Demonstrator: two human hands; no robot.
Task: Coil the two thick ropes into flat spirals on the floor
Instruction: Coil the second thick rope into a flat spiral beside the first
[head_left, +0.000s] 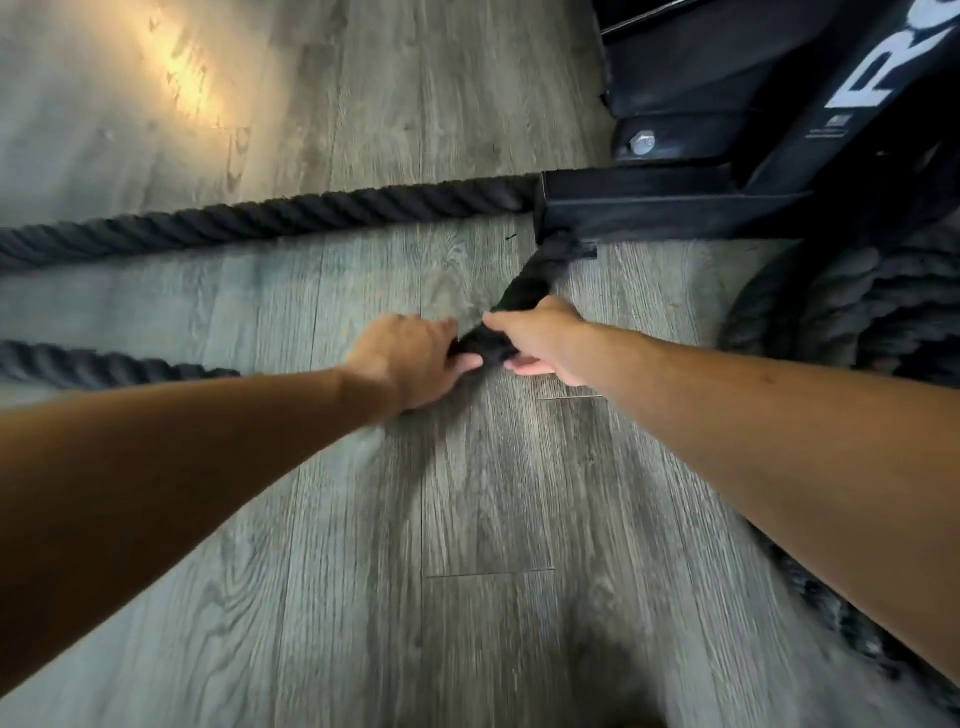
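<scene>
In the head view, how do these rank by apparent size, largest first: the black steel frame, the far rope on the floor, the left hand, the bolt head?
1. Black steel frame
2. Far rope
3. Left hand
4. Bolt head

The frame runs out of the picture, and the hand is nearer the camera, so this holds for appearance only.

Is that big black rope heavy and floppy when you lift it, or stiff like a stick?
Probably heavy: the rope is thick, and both the left hand and right hand grip it. It likely bends but not limply, since it curves in a broad bend at the hands. Its twisted strands look rough, so it probably won't slip.
</scene>
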